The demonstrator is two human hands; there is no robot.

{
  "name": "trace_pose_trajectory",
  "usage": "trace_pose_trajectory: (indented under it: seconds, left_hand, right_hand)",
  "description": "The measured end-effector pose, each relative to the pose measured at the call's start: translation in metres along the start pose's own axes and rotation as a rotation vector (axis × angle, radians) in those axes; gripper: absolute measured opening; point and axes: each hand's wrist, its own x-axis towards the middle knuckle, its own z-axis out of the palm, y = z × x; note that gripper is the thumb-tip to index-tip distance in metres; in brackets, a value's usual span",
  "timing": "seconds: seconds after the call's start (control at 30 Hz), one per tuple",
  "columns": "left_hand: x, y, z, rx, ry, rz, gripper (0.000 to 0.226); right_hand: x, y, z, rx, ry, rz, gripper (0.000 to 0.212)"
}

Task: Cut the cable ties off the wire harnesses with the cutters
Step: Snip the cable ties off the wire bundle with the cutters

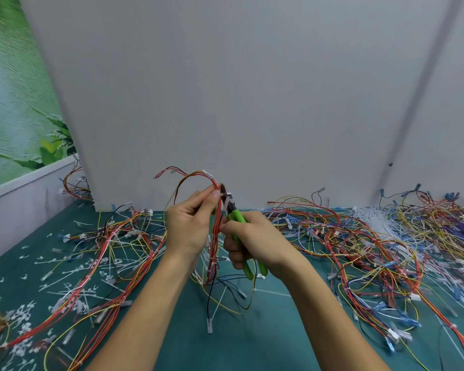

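Note:
My left hand (190,226) pinches a red and yellow wire harness (216,236) that arches up above the green mat and hangs down between both hands. A white cable tie (223,194) sits on the bundle right at my left thumb and fingertips. My right hand (252,239) grips the green-handled cutters (236,218), whose dark jaws point up and touch that tie. A second white tie (209,263) wraps the harness lower down.
Tangled piles of harnesses cover the green mat (252,344) at the left (113,236) and right (359,242). Cut white tie scraps (24,317) litter the left front. A bundle of white ties (373,218) lies at the back right. A grey wall panel (225,103) stands close behind.

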Motion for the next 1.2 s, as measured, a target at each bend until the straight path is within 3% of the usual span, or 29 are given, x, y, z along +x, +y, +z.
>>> trace_pose_trajectory:
  seconds: [0.1,0.3,0.47,0.77,0.93,1.1,1.2]
  left_hand:
    - [0.0005,-0.0017,0.0015,-0.097,0.009,-0.096,0.024]
    - [-0.0008,-0.0014,0.0035,-0.111,-0.004,-0.084,0.035]
    - [-0.0020,-0.0001,0.0050,-0.102,0.029,-0.089,0.020]
    - [-0.0049,0.0039,0.0083,-0.111,0.046,-0.037,0.018]
    - [-0.0052,0.0043,0.0069,-0.117,0.045,-0.046,0.015]
    - [-0.0046,0.0027,0.0070,-0.152,0.061,-0.101,0.040]
    - [-0.0042,0.0002,0.0056,-0.172,0.054,-0.108,0.039]
  right_hand:
    - [-0.0018,-0.0013,-0.0035,0.004,-0.045,-0.016,0.008]
    - [-0.0055,-0.0048,-0.0078,-0.044,-0.104,-0.049,0.010]
    - [-0.0079,-0.0071,-0.0093,-0.121,-0.068,-0.063,0.016]
    - [-0.0069,-0.0054,-0.0061,-0.086,0.018,-0.039,0.026]
    - [-0.0082,-0.0069,-0.0078,-0.081,-0.044,-0.054,0.025]
    - [-0.0095,-0.0084,-0.0092,-0.112,-0.091,-0.076,0.020]
    - [-0.0095,-0.0075,-0.0096,-0.135,-0.078,-0.087,0.021]
